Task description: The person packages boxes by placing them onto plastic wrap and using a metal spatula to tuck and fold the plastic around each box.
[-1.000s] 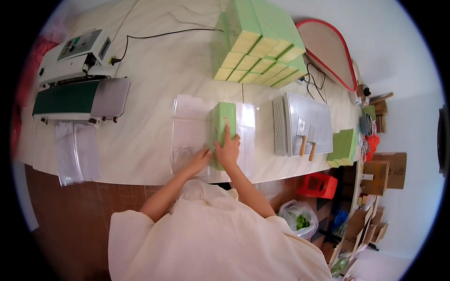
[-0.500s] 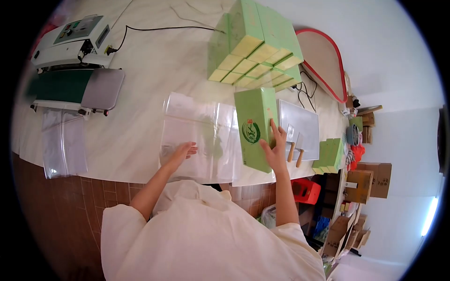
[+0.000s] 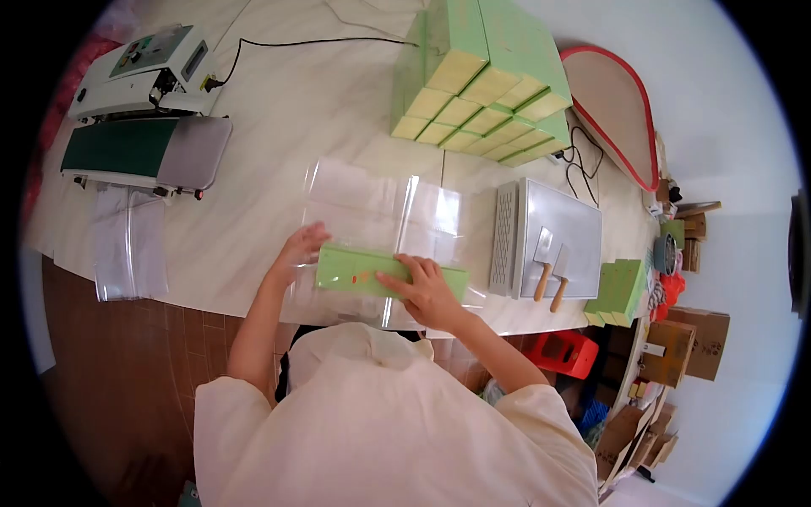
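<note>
A long light-green box [image 3: 346,269] lies on its side across the clear plastic bags [image 3: 363,207], near the table's front edge. My right hand [image 3: 425,289] grips the box toward its right end, with fingers over the top and the thumb along it. My left hand [image 3: 302,248] is at the box's left end, beside a shiny edge of plastic. Its fingertips are smeared, and I cannot tell whether they pinch the film.
A stack of green boxes [image 3: 486,89] stands at the back. Two wooden-handled scrapers [image 3: 547,258] lie on a metal case [image 3: 583,228] to the right, with more green boxes [image 3: 621,287] beyond. A machine with a green belt [image 3: 127,152] is at the left, above hanging plastic [image 3: 131,245].
The green box has gone from tilted upright to lying lengthwise on the plastic, carried left and down by my right hand. My left hand has moved slightly left and up to its end.
</note>
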Action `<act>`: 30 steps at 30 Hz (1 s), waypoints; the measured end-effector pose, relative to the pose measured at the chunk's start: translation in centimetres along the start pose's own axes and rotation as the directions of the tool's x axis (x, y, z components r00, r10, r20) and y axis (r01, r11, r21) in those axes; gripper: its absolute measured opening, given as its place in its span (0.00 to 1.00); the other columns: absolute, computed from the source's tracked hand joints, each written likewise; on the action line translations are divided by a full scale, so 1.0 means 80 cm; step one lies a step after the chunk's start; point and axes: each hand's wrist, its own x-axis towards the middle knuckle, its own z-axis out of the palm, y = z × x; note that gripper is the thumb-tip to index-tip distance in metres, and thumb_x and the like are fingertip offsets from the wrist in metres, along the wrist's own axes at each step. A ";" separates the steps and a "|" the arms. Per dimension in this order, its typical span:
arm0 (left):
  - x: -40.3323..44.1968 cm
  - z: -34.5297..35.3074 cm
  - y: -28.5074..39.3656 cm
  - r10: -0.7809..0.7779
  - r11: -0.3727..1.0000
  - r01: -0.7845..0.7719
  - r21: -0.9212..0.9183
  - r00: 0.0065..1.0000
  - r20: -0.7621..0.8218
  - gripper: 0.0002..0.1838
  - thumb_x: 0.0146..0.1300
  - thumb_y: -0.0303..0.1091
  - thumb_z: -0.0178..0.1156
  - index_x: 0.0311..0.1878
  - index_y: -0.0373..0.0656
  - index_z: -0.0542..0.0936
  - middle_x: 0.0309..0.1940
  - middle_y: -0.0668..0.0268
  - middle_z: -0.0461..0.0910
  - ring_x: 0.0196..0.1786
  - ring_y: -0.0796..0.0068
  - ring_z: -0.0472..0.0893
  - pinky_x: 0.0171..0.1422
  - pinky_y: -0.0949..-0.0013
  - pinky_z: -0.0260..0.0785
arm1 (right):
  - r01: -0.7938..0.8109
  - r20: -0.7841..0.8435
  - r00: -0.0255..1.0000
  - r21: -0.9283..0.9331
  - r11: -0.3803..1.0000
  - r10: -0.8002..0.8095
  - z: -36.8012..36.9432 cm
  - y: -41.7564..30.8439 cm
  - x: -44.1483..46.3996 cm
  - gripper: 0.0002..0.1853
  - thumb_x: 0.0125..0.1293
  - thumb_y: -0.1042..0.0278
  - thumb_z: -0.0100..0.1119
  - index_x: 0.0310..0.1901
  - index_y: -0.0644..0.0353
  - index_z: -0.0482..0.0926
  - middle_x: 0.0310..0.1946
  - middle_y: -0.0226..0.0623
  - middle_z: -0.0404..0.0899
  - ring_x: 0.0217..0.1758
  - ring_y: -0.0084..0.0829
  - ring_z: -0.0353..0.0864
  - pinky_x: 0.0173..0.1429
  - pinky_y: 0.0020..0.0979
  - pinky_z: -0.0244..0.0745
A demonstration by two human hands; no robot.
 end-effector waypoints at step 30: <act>0.165 0.047 0.054 -0.182 0.659 0.197 0.726 0.978 -0.100 0.24 0.64 0.53 0.63 0.46 0.38 0.81 0.38 0.64 0.85 0.40 0.73 0.84 0.46 0.70 0.75 | -0.039 0.121 0.992 0.138 0.990 0.022 0.076 0.056 -0.055 0.42 0.49 0.81 0.61 0.68 0.39 0.69 0.66 0.45 0.64 0.66 0.48 0.65 0.71 0.47 0.61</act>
